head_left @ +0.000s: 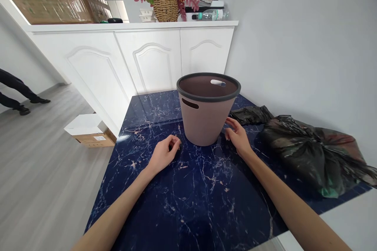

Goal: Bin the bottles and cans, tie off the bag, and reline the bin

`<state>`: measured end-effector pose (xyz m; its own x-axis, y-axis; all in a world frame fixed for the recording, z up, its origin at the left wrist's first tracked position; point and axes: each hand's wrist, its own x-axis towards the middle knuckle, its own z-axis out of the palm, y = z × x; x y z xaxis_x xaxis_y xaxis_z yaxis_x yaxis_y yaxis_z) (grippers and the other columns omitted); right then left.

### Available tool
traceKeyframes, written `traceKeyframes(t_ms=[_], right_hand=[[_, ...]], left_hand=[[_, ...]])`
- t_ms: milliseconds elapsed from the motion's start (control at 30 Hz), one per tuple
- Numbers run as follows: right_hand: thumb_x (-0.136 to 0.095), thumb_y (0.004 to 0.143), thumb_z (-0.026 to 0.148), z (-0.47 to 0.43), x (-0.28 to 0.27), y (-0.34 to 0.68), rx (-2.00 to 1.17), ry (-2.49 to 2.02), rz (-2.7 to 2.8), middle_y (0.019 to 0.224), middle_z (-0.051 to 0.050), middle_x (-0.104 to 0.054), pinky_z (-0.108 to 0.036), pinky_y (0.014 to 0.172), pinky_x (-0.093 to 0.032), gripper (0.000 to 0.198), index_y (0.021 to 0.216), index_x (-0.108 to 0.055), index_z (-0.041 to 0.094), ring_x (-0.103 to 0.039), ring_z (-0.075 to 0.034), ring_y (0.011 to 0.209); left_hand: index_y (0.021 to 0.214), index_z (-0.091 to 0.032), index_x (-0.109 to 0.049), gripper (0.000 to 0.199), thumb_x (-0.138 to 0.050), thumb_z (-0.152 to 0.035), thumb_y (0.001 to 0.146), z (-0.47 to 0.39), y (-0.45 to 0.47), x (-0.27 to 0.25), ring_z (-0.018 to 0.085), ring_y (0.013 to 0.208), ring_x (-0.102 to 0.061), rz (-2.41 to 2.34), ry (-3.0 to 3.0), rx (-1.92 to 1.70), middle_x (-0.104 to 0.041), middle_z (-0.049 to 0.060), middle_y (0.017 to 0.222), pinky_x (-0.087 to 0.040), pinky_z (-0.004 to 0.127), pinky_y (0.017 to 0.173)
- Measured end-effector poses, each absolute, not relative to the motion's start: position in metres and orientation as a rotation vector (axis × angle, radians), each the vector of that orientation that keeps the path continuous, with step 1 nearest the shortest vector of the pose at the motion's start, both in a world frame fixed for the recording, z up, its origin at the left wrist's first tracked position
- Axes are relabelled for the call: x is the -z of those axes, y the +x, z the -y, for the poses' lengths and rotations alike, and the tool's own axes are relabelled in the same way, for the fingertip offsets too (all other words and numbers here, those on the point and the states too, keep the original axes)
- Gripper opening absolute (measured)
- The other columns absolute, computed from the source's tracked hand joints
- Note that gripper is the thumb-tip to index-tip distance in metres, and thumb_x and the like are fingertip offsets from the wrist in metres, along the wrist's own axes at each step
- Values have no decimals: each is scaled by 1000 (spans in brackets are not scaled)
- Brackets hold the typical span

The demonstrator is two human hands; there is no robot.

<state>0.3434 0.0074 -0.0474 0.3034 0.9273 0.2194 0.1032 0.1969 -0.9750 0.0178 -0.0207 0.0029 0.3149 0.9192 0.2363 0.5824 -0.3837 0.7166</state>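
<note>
A pinkish-brown trash bin (pixel 203 119) with a dark grey rim stands upright on the blue marbled table (pixel 176 204). It has a handle slot on its near left side and another at the back; its bottom inside is hidden. My left hand (pixel 167 150) rests on the table to the left of the bin, fingers curled in and thumb closed towards them, with nothing seen in it. To the right of the bin, my right hand (pixel 238 137) has its fingers apart, the tips close to the bin's lower wall. Whether they touch it I cannot tell.
A full, knotted black garbage bag (pixel 312 153) lies on the right side, with a crumpled black plastic bag (pixel 251 115) behind it. White cabinets (pixel 153 59) stand beyond the table. A cardboard box (pixel 91 129) sits on the floor, and a person's legs (pixel 17 90) show at far left.
</note>
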Motion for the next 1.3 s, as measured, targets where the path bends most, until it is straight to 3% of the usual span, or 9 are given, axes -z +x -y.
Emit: traceKeyframes(t_ms=[300, 533, 1300], right_hand=[[-57, 71, 27, -7, 47, 343, -833, -1195, 1133, 140, -10, -72, -30, 50, -46, 61, 131, -65, 26, -47, -8, 50], [-56, 70, 26, -7, 48, 345, -842, -1175, 1129, 141, -10, -71, -30, 50, -45, 60, 129, -65, 26, -48, -7, 50], [-56, 77, 30, -6, 49, 343, -769, -1207, 1195, 124, -8, -75, -30, 52, -47, 45, 120, -66, 25, -49, -8, 50]], left_hand=[[101, -22, -66, 34, -50, -52, 107, 19, 17, -1, 19, 74, -67, -1318, 2075, -863, -76, 3, 87, -53, 32, 77], [101, -22, -67, 34, -49, -51, 107, 20, 17, -2, 19, 72, -66, -1320, 2080, -853, -76, 3, 86, -51, 30, 71], [102, -22, -67, 31, -51, -47, 108, 18, 16, 2, 17, 72, -66, -1310, 2065, -873, -76, 2, 85, -50, 29, 73]])
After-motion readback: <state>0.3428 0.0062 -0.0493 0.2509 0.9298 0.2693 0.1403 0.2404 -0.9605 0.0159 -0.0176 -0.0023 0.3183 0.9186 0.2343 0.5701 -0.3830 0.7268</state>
